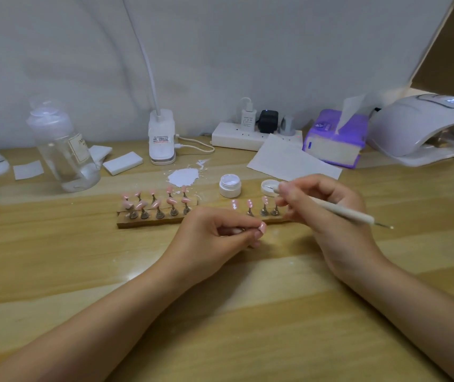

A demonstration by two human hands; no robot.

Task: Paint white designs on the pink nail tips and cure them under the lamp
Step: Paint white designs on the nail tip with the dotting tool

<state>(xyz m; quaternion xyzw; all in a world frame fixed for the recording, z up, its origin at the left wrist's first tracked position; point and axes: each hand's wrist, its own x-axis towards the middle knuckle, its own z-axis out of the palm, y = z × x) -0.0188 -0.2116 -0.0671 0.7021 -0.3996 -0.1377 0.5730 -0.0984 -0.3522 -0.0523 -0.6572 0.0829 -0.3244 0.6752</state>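
Task partly advanced: one pink nail tip (262,226) is pinched in the left hand (215,235) above the worktop (220,312), the dotting pen (330,209) gripped by the right hand (328,213) at the lid (270,188); white-marked tips (249,203) judged uncured, rack tips (154,202) unpainted, lamp (424,128) unloaded.

Left hand (215,230) pinching a pink nail tip (262,226), right hand (328,208) gripping a dotting tool (341,212) over the jar lid (271,188).
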